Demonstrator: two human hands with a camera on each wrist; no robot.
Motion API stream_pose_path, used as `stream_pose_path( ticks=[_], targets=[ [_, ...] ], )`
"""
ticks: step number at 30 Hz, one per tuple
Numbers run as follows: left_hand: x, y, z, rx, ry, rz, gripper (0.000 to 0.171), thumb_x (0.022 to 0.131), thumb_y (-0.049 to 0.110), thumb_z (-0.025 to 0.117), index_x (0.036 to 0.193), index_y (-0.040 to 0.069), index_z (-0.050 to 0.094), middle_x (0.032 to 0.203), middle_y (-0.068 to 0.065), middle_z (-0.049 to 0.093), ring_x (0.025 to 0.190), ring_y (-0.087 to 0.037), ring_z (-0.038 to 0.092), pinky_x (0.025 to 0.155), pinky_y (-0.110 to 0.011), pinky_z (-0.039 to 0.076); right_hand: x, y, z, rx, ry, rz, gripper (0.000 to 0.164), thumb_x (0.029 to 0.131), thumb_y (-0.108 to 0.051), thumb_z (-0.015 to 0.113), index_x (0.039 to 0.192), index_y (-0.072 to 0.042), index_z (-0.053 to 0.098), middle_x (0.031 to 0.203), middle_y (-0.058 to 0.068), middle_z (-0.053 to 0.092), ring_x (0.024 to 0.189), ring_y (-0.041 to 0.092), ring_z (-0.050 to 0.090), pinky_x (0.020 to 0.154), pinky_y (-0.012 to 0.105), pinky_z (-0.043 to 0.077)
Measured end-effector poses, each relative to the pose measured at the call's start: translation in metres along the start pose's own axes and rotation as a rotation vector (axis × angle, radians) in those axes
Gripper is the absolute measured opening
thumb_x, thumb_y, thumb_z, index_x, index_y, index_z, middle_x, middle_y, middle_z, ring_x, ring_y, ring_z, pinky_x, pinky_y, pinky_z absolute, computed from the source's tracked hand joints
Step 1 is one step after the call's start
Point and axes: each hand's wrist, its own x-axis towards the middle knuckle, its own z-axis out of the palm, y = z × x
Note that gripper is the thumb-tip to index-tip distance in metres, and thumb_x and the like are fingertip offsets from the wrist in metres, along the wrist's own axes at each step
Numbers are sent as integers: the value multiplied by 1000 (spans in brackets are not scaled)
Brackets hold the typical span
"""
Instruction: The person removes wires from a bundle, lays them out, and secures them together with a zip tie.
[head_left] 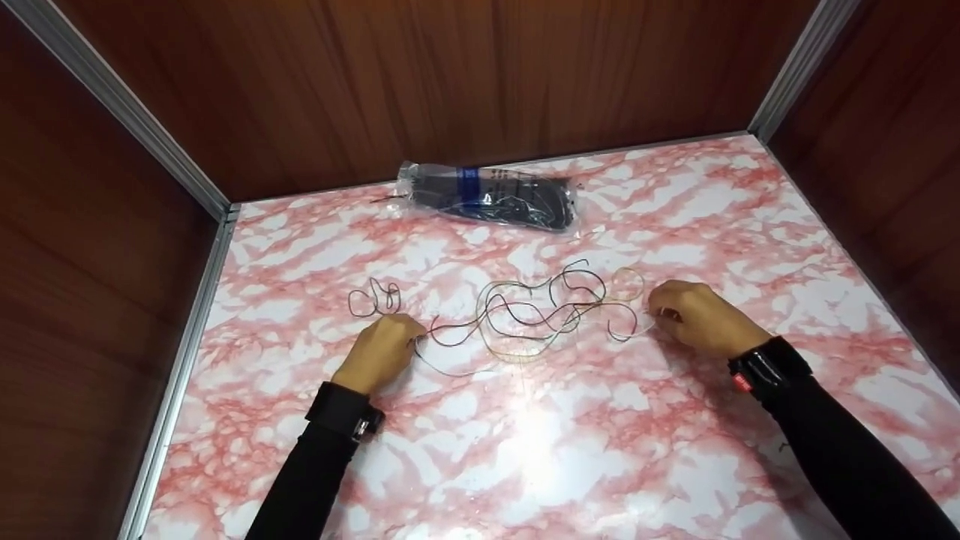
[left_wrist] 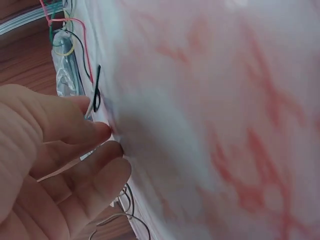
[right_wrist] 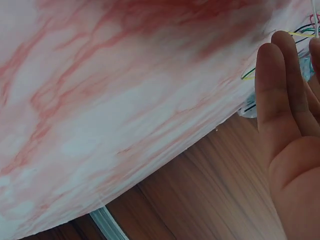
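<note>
Loose thin wires point(head_left: 517, 335) in black, red, yellow, green and white lie tangled between the two hands. At the left end of the tangle my left hand point(head_left: 381, 351) pinches wire between thumb and forefinger. A black wire end point(left_wrist: 97, 90) sticks up by those fingertips in the left wrist view, and the other fingers are loosely bent. Across the tangle, my right hand point(head_left: 697, 319) pinches a white wire point(head_left: 646, 327) at its fingertips. Its grip lies partly beyond the edge of the right wrist view. A small coil of dark wire point(head_left: 375, 298) rests just beyond the left hand.
A clear plastic bag point(head_left: 491, 196) with a blue band and dark contents lies by the back wall. Brown wood-patterned panels point(head_left: 420, 82) with metal edging enclose the back and sides of the red-and-white marbled table point(head_left: 420, 480).
</note>
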Motion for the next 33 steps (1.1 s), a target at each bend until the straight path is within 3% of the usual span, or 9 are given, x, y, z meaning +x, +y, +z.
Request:
stream_pose_path(
  ticks=[3,7,12,15,17,20,25,27,33],
  targets=[
    [2,1,-4,-91,4,-21,29,85,-3,58,94,16,79,100,0,76,99,-18,71,83,-35,57,1,-5,0,2,16,-34,17,78,4,71,84,-12,69,90,0,67,83,10,60,70,30,52],
    [4,0,-10,-160,74,-62,27,83,-1,59,95,13,80,101,-4,76,100,-20,71,87,-38,56,7,-18,-5,-26,25,-77,17,79,4,70,81,-13,68,89,-1,65,83,9,59,68,29,50],
    [13,-8,-21,-109,172,-149,24,84,3,59,95,12,79,99,-5,76,95,-24,71,78,-42,57,19,-36,-16,-59,34,-131,20,82,4,69,81,-16,66,88,-2,65,81,7,58,67,27,50],
    [25,-17,-30,-73,243,-219,23,84,5,60,97,11,78,102,-7,74,96,-27,70,76,-44,57,32,-45,-21,-59,34,-150,18,84,2,68,81,-16,65,84,-2,64,77,6,56,64,26,48],
    [35,-23,-36,-67,253,-253,22,85,7,61,100,9,76,106,-10,71,100,-30,68,79,-47,56,44,-50,-22,-51,35,-160,15,85,1,68,82,-15,68,83,-2,65,77,5,58,65,25,50],
    [49,-30,-41,-36,168,-276,26,85,9,59,107,7,73,113,-12,68,104,-33,66,82,-50,55,65,-57,-17,-34,13,-170,13,86,-2,67,82,-14,70,82,-1,66,76,7,61,67,26,54],
    [61,-35,-37,67,-28,-254,12,78,3,58,78,4,69,93,-15,68,79,-31,65,69,-48,54,96,-70,5,-34,-86,-208,15,85,-4,65,75,-15,64,77,-2,63,72,8,58,64,24,53],
    [62,-36,-34,57,-57,-257,10,76,-2,58,72,4,66,88,-15,69,74,-28,61,67,-44,51,106,-74,13,-48,-118,-223,17,85,-4,65,73,-15,62,75,-3,60,70,8,56,62,23,50],
    [65,-37,-31,20,-130,-262,17,77,-7,58,83,3,69,101,-17,66,82,-26,59,66,-37,48,127,-82,19,-90,-132,-225,18,85,-4,65,73,-16,60,74,-3,56,66,9,51,57,24,45]
  ],
)
